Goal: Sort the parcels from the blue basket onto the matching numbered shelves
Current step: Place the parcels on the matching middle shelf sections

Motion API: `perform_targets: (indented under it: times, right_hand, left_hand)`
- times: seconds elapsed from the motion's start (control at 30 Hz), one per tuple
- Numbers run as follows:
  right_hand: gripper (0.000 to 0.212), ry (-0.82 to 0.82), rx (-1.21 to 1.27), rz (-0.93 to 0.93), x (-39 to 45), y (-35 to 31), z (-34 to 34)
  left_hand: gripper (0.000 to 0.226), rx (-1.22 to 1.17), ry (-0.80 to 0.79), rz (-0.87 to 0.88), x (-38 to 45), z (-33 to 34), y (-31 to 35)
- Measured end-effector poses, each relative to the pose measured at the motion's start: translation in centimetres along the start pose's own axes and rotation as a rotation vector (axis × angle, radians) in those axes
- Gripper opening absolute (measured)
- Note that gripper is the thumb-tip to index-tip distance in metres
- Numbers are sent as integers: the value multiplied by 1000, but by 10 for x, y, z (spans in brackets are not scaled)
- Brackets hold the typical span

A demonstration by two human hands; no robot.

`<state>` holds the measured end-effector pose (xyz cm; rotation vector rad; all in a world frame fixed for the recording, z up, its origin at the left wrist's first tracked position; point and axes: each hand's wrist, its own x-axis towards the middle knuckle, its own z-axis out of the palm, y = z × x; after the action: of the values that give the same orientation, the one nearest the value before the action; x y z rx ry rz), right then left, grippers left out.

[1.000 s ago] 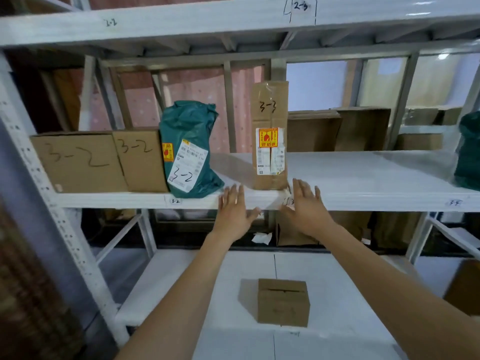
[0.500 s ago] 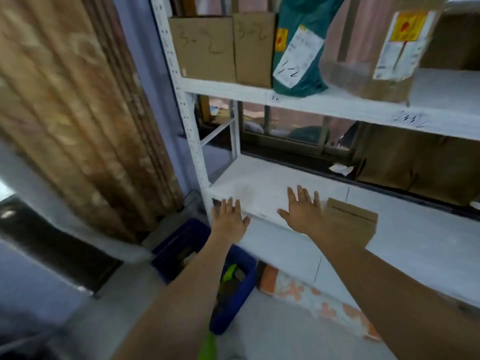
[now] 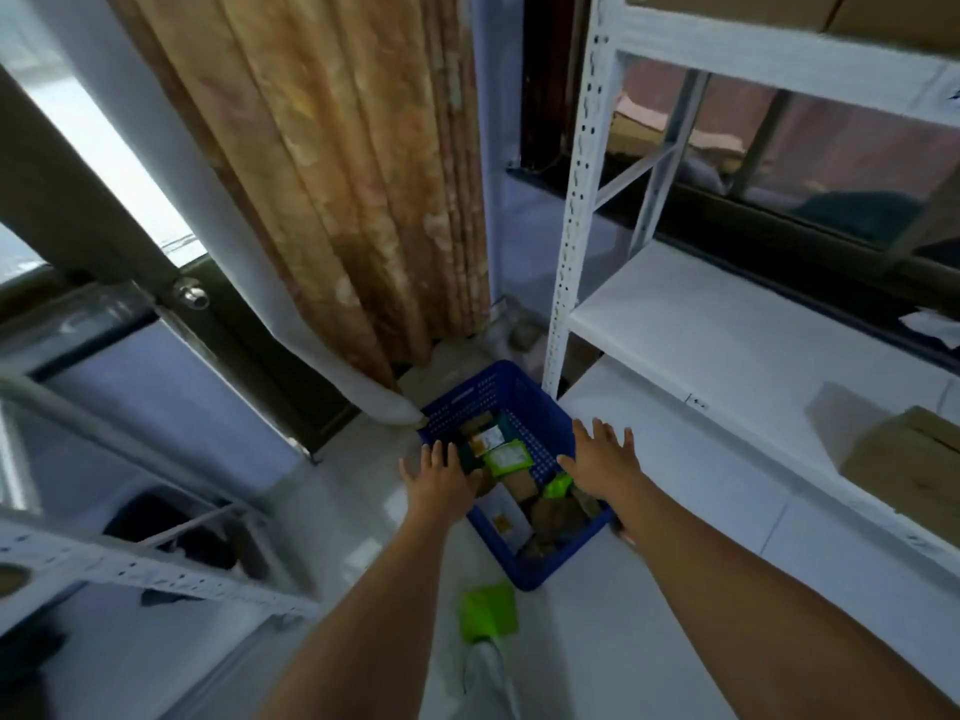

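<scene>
A: Both hands have dropped from the shelf to the blue basket (image 3: 519,407) on the floor at the rack's corner post.

B: Grip?

A: None. Left hand (image 3: 441,483) and right hand (image 3: 605,462) spread, empty, above the parcels (image 3: 506,457). Next pick pending.

Cardboard box (image 3: 906,462) cut off at right edge; basket's parcels (image 3: 506,456) blurred, labels unreadable.

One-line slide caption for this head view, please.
Both open hands, left hand and right hand, reach toward the blue plastic basket of parcels beside the white metal shelving.
</scene>
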<state>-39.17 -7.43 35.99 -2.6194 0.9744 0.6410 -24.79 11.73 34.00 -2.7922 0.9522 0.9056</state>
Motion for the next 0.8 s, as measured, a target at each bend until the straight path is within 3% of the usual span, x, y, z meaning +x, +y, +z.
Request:
perform_targets:
  times: [0.3, 0.57, 0.8]
  right_hand:
    - [72, -132, 46, 48, 63, -25, 13]
    - [71, -198, 99, 50, 145, 13, 27]
    - [67, -224, 189, 125, 237, 56, 84]
  left_hand:
    - [71, -30, -96, -4, 62, -4, -23]
    - [71, 5, -169, -5, 136, -3, 14]
    - [69, 18, -266, 20, 237, 28, 56]
